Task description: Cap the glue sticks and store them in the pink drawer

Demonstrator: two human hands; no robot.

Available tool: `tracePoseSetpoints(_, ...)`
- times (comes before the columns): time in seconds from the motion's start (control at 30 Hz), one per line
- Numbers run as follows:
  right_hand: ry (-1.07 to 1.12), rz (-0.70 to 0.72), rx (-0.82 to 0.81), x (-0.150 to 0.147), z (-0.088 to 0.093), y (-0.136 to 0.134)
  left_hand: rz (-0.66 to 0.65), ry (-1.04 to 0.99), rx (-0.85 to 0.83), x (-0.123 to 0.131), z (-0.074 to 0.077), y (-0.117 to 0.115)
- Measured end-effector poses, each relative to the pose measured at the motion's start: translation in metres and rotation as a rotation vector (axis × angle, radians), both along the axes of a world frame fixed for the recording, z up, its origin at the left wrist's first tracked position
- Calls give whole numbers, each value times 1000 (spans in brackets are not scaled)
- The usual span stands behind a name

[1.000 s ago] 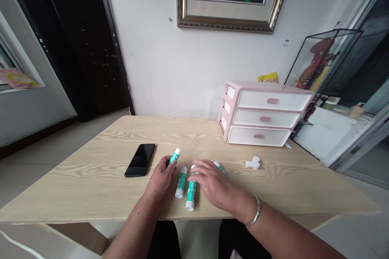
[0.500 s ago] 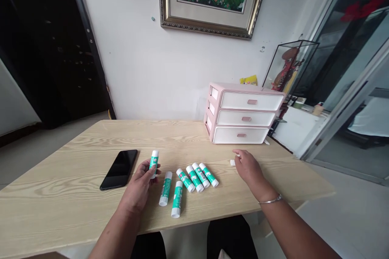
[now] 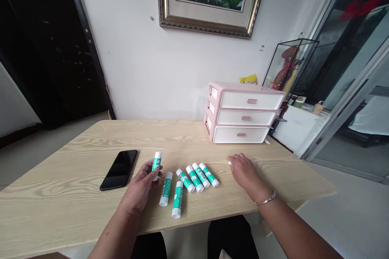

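My left hand (image 3: 142, 182) is closed around a green-and-white glue stick (image 3: 157, 164), held upright with its white end on top. Just right of that hand, two more glue sticks lie on the table, one farther back (image 3: 165, 188) and one nearer the front edge (image 3: 177, 200). My right hand (image 3: 244, 170) rests low over the table to the right, palm down and fingers curled in. A small white piece (image 3: 230, 162), perhaps a cap, shows at its fingertips; most of it is hidden.
Several glue sticks (image 3: 197, 177) lie side by side between my hands. A black phone (image 3: 119, 169) is on the left of the wooden table (image 3: 75, 194). At the back right stands a pink-and-white drawer unit (image 3: 247, 117), with a yellow packet (image 3: 248, 79) behind it.
My right hand has shifted slightly left and its fingers have closed over the small white piece. My left hand with its glue stick has moved slightly right.
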State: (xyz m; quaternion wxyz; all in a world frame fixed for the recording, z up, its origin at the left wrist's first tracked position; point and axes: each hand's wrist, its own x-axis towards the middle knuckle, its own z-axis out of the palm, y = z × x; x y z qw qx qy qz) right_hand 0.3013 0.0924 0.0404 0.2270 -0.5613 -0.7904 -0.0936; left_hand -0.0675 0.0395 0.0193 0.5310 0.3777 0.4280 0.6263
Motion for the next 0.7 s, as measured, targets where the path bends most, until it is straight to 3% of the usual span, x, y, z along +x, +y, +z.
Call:
tracePoseSetpoints(0.1,548,60,-63,-23,8,5,-47,-26,15,1,-1,0)
tracePoseSetpoints(0.23,924,162,-153,-68,18,3,-130,-41,39,3,-3,-1)
tracePoseSetpoints(0.33,1419,311,-391,-103,28,-7,-180,-44,78,4,-7,-2)
tracePoseSetpoints(0.4,1631,368,-548,-125,36,-14,-210,-42,92,6,-7,-3)
tracePoseSetpoints(0.47,1682,374,-620,-144,42,-19,-245,-37,99,7,-6,-4)
tracePoseSetpoints(0.57,1615,354,-597,-169,45,-22,-300,-18,104,8,-2,-7)
tracePoseSetpoints(0.7,1483,413,-533,-192,33,-17,-329,-2,94,9,3,-11)
